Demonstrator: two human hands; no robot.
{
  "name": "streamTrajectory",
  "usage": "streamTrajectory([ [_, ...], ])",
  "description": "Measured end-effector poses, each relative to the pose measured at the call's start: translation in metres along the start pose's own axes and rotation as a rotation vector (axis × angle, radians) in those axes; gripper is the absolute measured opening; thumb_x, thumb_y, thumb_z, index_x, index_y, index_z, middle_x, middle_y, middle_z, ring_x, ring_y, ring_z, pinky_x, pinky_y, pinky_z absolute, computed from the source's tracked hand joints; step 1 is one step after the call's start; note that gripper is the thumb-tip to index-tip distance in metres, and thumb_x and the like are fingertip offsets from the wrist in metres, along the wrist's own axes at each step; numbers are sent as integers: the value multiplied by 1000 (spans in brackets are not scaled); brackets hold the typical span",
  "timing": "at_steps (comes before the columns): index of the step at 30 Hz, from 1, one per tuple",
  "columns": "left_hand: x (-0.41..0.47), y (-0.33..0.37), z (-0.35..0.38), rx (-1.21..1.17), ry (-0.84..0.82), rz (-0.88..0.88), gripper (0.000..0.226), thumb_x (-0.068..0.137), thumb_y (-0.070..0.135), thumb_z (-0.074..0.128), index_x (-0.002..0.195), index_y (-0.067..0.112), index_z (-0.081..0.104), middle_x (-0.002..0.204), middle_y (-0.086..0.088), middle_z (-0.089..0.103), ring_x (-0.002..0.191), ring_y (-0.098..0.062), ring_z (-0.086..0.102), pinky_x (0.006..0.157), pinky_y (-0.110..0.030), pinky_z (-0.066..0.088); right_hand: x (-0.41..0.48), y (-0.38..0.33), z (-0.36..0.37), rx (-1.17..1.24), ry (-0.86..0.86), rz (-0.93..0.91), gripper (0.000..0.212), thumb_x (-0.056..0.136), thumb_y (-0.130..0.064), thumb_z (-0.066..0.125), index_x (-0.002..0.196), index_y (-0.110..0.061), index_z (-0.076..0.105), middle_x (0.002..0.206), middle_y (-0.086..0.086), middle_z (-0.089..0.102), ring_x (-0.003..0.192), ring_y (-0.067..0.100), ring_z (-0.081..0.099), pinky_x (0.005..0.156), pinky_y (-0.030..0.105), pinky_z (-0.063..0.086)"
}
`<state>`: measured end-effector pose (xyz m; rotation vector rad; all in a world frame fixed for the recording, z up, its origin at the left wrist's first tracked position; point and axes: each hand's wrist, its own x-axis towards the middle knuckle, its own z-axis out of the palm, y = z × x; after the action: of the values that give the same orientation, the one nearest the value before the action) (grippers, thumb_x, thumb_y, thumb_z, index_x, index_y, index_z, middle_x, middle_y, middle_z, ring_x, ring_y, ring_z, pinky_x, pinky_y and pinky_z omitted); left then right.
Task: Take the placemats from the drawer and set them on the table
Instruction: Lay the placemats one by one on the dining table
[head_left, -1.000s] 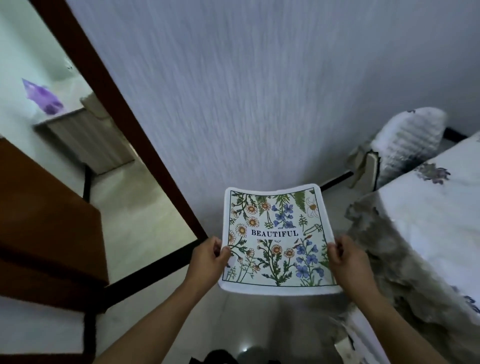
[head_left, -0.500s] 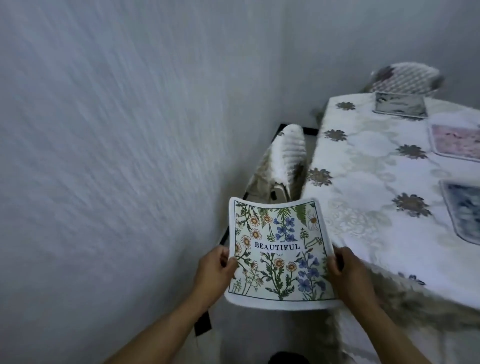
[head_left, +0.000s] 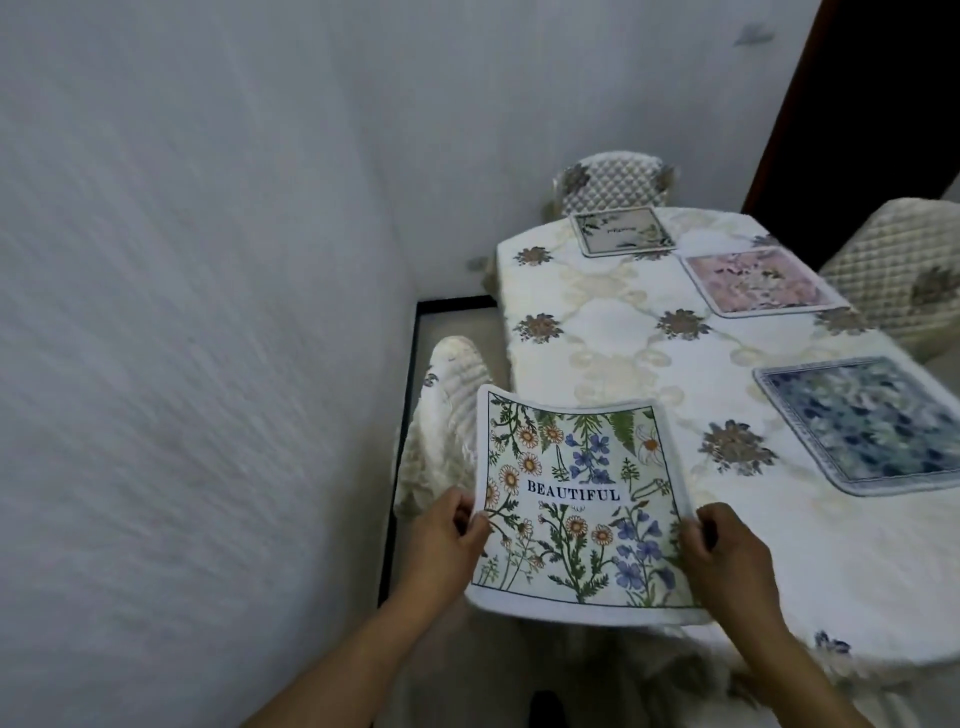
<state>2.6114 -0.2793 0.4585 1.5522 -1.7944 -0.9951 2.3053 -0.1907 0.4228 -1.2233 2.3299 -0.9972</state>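
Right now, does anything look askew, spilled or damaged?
Nothing stands out. The far placemat, pink placemat and blue placemat lie flat on the table; the BEAUTIFUL placemat merely bows, gripped by left hand and right hand.

"BEAUTIFUL" printed mid floral placemat (head_left: 576, 499); script on far placemat (head_left: 621, 230) unreadable.

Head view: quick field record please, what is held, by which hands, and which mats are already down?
held: floral placemat, curved, over the near-left edge of the table; contact unclear
left hand: grips its left edge
right hand: grips its right edge
mats down: grey-white mat at far end; pink mat and blue mat along right side
left side: no mat laid, quilted chair beside it
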Motion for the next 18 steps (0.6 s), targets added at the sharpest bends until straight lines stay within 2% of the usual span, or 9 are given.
streamTrajectory([
  [4, 72, -1, -6, -40, -31, -20, 14, 90, 21, 63, 79, 28, 58, 74, 3, 70, 62, -3, 67, 48, -16, 51, 51, -25, 16, -24, 46, 9, 25, 91, -23, 59, 71, -23, 44, 60, -5, 53, 54, 10, 50, 46, 26, 33],
  [9, 157, -9, -2, -31, -116, 36, 11, 88, 24, 63, 79, 27, 58, 71, 7, 68, 60, -2, 62, 46, -13, 44, 84, -39, 48, -21, 136, 114, 26, 90, -21, 60, 71, -23, 43, 59, -3, 53, 55, 11, 50, 46, 26, 31],
  [13, 222, -10, -1, -57, -285, 146, 11, 90, 24, 62, 81, 28, 58, 75, 7, 69, 61, -2, 63, 50, -14, 46, 91, -54, 71, -7, 252, 253, 26, 89, -19, 59, 69, -22, 42, 58, -3, 52, 54, 10, 49, 48, 27, 35],
  [18, 301, -10, 2, -26, -522, 252, 11, 91, 24, 63, 81, 25, 59, 74, -3, 66, 64, -10, 62, 52, -20, 49, 75, -74, 95, -2, 430, 462, 24, 91, -23, 58, 72, -22, 43, 59, -3, 53, 54, 8, 50, 47, 26, 37],
])
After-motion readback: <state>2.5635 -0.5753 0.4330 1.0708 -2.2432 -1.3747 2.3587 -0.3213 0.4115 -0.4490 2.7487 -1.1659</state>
